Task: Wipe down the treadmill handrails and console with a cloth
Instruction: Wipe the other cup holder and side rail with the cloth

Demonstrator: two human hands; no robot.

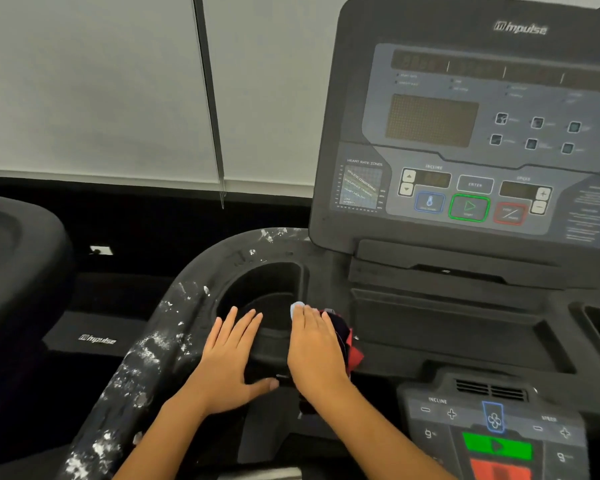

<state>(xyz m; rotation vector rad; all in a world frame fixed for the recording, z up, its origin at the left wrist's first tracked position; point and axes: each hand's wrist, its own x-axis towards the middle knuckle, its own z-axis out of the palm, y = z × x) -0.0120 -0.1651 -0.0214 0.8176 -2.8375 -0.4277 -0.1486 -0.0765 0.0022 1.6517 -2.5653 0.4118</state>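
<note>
Pressing the cloth [355,355] right of the cup holder [264,282] with my flat right hand [314,355]; my flat left hand [229,355], apart, is lying nearer the leftward handrail [153,344].

Left hand [230,355] flat, fingers straight toward 12, thumb out at 3; right hand [315,351] flat alongside, fingers together.

Far to your right, the upright console [357,81] carries the brand "impulse" along its top. On its face you can read "HEART RATE ZONES" over a small chart [361,187], "INCLINE" above the arrow keys, and "ENTER" on a button [475,185]. The near control panel [492,420] reads "INCLINE" beside minus and plus signs. "impulse" also marks the neighbouring machine's base [97,339] at left. Smaller print is too blurred to read.
</note>
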